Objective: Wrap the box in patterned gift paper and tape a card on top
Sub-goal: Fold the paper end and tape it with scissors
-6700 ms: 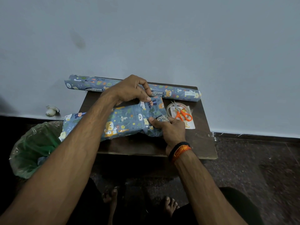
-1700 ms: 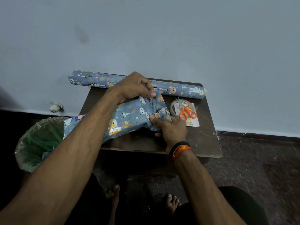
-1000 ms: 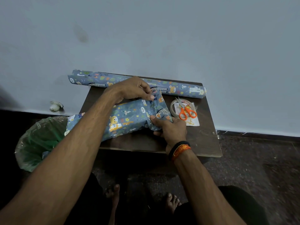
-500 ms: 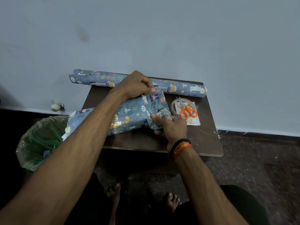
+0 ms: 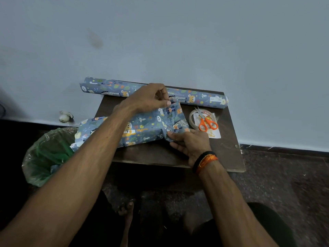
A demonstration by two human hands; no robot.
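Little has moved in the last second: the left hand (image 5: pixel 151 98) and right hand (image 5: pixel 189 141) still pinch the box's (image 5: pixel 140 129) paper end, unfolded and untaped.

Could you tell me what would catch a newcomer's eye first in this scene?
First, the box half-wrapped in blue animal-print gift paper at the middle of the small dark table, with the left hand pinching the paper's far right corner and the right hand pinching its near one. Next, the orange-handled scissors lying on a tape roll to the right, and the matching paper roll along the wall.
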